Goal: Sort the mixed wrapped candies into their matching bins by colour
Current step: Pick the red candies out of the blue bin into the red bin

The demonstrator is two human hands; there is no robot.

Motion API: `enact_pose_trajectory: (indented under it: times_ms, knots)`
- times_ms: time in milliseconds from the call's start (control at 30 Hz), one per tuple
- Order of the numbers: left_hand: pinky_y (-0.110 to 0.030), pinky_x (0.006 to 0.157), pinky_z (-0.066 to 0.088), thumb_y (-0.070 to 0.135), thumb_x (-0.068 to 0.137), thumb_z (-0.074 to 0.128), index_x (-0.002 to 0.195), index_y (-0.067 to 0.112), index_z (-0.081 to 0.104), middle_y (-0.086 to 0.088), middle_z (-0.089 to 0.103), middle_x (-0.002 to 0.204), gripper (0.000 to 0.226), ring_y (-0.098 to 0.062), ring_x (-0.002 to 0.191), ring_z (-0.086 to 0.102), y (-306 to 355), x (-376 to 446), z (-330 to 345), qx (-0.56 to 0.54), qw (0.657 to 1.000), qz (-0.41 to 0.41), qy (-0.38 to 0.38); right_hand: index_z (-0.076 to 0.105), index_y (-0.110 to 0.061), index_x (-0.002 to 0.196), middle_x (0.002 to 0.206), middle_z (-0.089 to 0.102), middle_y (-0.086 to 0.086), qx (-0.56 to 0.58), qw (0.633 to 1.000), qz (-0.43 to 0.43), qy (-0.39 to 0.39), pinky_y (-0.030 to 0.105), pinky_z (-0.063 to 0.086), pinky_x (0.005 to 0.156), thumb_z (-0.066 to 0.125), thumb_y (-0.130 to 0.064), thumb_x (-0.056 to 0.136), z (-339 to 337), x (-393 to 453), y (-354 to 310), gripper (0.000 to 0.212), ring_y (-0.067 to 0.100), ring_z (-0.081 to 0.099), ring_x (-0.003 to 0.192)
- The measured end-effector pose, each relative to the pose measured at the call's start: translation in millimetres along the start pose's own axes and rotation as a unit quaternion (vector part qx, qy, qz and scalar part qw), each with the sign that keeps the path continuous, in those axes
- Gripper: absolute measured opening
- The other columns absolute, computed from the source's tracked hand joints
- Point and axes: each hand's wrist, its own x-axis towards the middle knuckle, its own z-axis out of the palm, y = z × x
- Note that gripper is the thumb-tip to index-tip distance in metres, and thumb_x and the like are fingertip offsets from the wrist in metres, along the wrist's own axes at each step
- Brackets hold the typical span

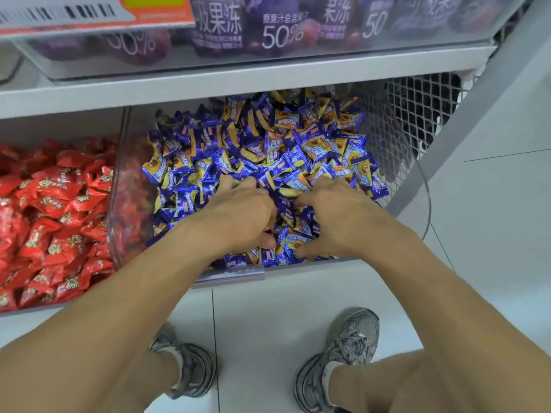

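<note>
Down in the blue bin: we have both hands buried among the blue and gold candies (253, 150).
Left hand (241, 210): we rest it palm down on the pile, fingers spread and curled into the wrappers; whether they pinch one, we cannot tell.
Right hand (334, 216): we lay it just beside the left, fingers apart, tips sunk in the pile.
Clear bin (425, 204): full of blue candies.
Red candies (50, 222): heaped in the next bin to our left.
Floor: our grey shoes (343, 350) stand on white tiles.
</note>
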Motion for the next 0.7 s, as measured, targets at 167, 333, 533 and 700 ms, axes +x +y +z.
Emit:
enact_pose_trajectory:
  times_ms: [167,333,533,700]
  knots:
    - [-0.038,0.093,0.027,0.049,0.077,0.075,0.072,0.034,0.062,0.016,0.054,0.087,0.021,-0.018,0.102,0.039,-14.0,-8.8,3.1,-0.091,0.995,0.002,0.042,0.050,-0.025,0.138,0.120,0.052,0.006,-0.019,0.999,-0.001,-0.042,0.041,0.044,0.097,0.080,-0.062,0.066,-1.8,3.4,-3.3,0.086,0.028,0.044,0.120]
    - [-0.026,0.082,0.040,0.036,0.086,0.069,0.080,0.030,0.065,0.013,0.063,0.080,0.010,0.000,0.081,0.052,-25.4,-28.1,-18.5,-0.244,0.965,-0.006,0.098,0.055,-0.033,0.133,0.114,0.065,-0.003,0.019,0.999,-0.036,-0.030,0.034,0.046,0.084,0.086,-0.058,0.059,-2.6,12.0,2.3,0.084,0.023,0.056,0.107]
    - [-0.029,0.071,0.050,0.034,0.093,0.059,0.084,0.028,0.059,0.008,0.067,0.079,0.012,-0.006,0.074,0.061,-33.3,-42.9,-22.5,-0.307,0.937,-0.039,0.165,0.057,-0.030,0.127,0.091,0.063,-0.004,0.113,0.990,-0.075,-0.041,0.027,0.039,0.069,0.086,-0.042,0.064,7.9,19.2,-10.0,0.070,0.019,0.052,0.084]
    - [-0.027,0.063,0.048,0.042,0.093,0.056,0.083,0.027,0.057,0.004,0.068,0.074,0.018,-0.009,0.062,0.058,-35.2,-51.0,-24.8,-0.251,0.955,-0.058,0.149,0.039,-0.026,0.145,0.134,0.055,-0.003,0.132,0.984,-0.058,-0.109,0.032,0.047,0.095,0.082,-0.063,0.064,-5.0,13.4,-11.9,0.099,0.018,0.051,0.117]
